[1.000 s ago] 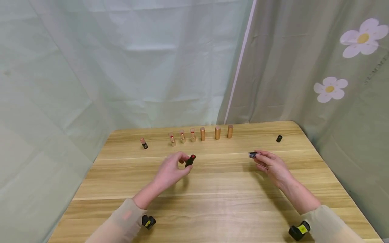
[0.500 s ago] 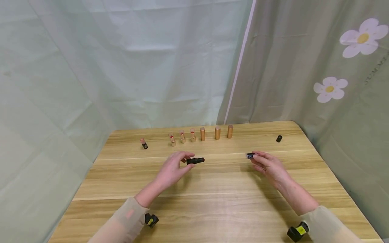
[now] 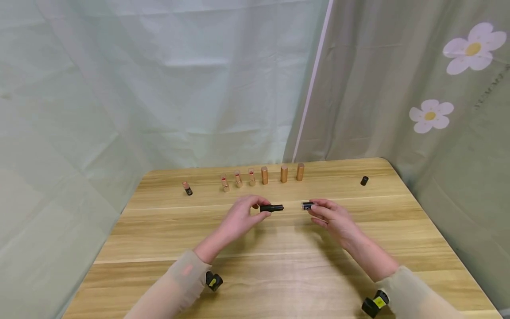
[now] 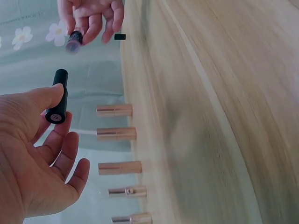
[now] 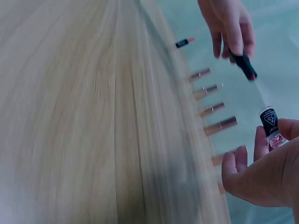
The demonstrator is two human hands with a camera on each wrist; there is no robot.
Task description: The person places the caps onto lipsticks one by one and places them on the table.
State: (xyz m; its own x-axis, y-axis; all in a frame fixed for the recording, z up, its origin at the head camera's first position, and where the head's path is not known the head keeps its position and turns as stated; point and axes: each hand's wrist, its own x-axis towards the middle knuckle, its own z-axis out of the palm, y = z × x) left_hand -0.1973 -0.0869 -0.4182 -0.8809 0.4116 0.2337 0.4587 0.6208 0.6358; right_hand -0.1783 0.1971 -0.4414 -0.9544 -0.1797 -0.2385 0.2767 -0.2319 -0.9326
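My left hand point(image 3: 241, 218) pinches a slim black lipstick point(image 3: 272, 208) between thumb and fingers, level above the table. Its narrower end points right, and the right wrist view shows a red tip point(image 5: 252, 76) there. Facing it across a small gap, my right hand point(image 3: 334, 219) pinches a short cap-like cylinder point(image 3: 307, 206) with a dark printed label point(image 5: 269, 120) and a clear end. In the left wrist view the black lipstick's round base point(image 4: 55, 117) faces the camera, with my thumb across its side.
Along the wooden table's point(image 3: 279, 274) back stand several lipsticks: clear-capped ones point(image 3: 238, 179) on the left, closed copper-coloured ones point(image 3: 284, 174) on the right. A black-based pinkish lipstick point(image 3: 187, 188) stands back left, a small black cap point(image 3: 364, 180) back right. A curtain point(image 3: 223, 88) hangs behind.
My left hand has turned the lipstick from tilted upward to level and moved right. My right hand has come left with the cylinder, so the two pieces are much closer together.
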